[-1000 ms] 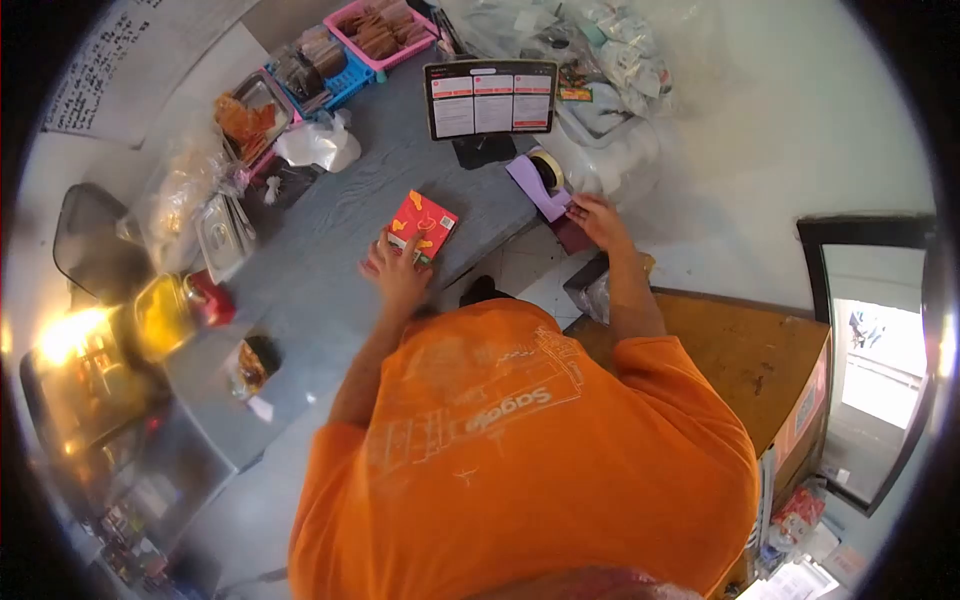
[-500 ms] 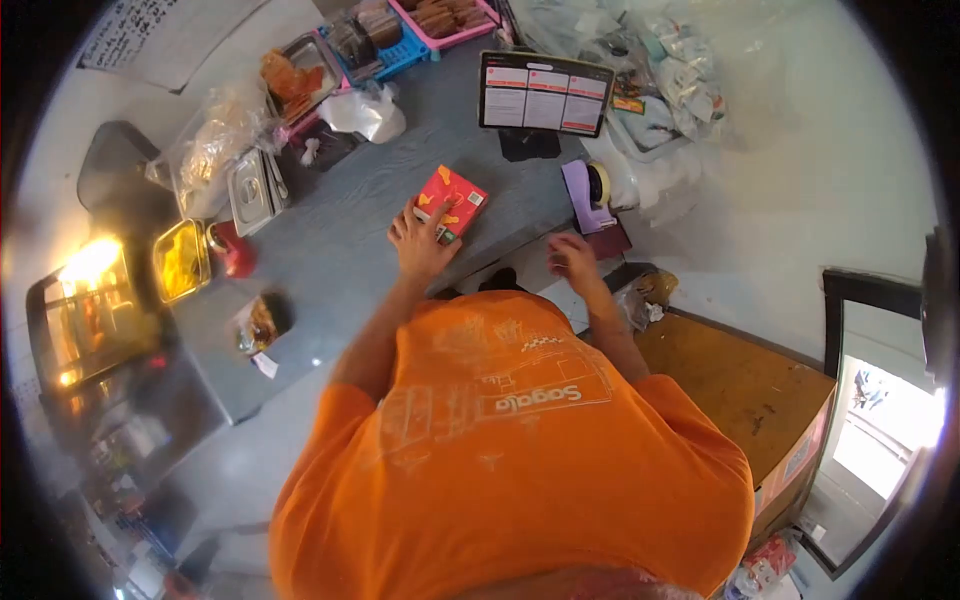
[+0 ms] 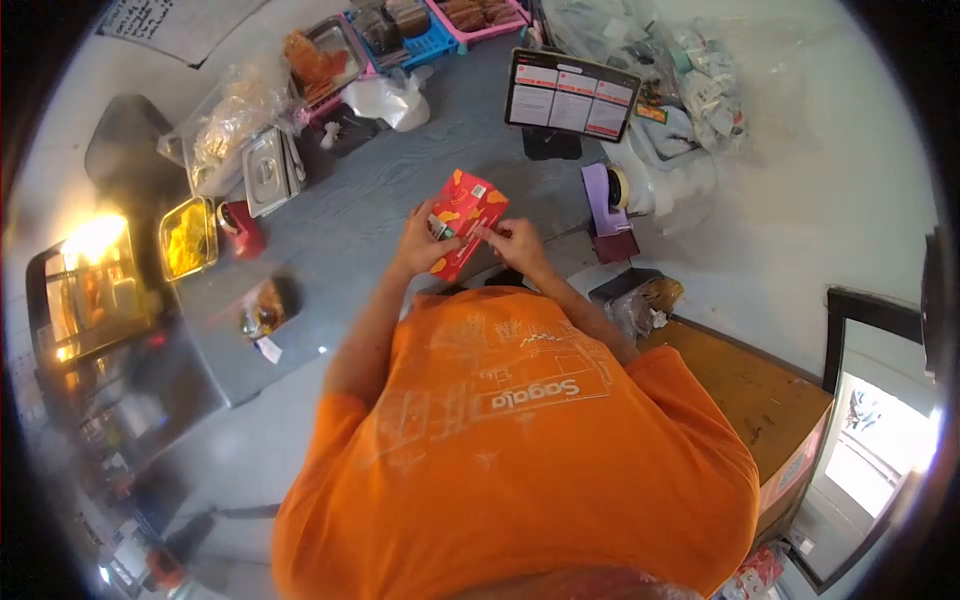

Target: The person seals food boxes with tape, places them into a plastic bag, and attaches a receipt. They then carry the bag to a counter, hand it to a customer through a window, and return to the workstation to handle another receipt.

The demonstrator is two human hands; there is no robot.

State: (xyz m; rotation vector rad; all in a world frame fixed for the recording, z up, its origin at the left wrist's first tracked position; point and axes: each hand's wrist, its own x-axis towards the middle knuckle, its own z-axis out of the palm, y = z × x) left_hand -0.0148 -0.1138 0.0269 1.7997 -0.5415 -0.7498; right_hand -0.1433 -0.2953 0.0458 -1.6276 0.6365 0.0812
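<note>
A red cardboard box [image 3: 463, 212] with yellow-orange shapes and a small white code label is between both hands, at the front edge of the grey table. My left hand [image 3: 424, 242] grips its left side, the thumb lying across the printed face. At its right edge my right hand [image 3: 514, 243] pinches the card between thumb and fingers. The box looks tilted toward me, and its underside is hidden.
A tablet [image 3: 571, 92] on a stand is at the back right, near a purple tape dispenser [image 3: 603, 200]. Left are a tray of yellow food [image 3: 188, 238], a red tape dispenser [image 3: 241, 230], metal lids [image 3: 268, 172] and a wrapped packet [image 3: 263, 310]. Baskets [image 3: 483, 33] line the back.
My right hand has come in from the right and taken hold of the box's edge. The box has shifted from lying under my left hand to being held by both hands.
</note>
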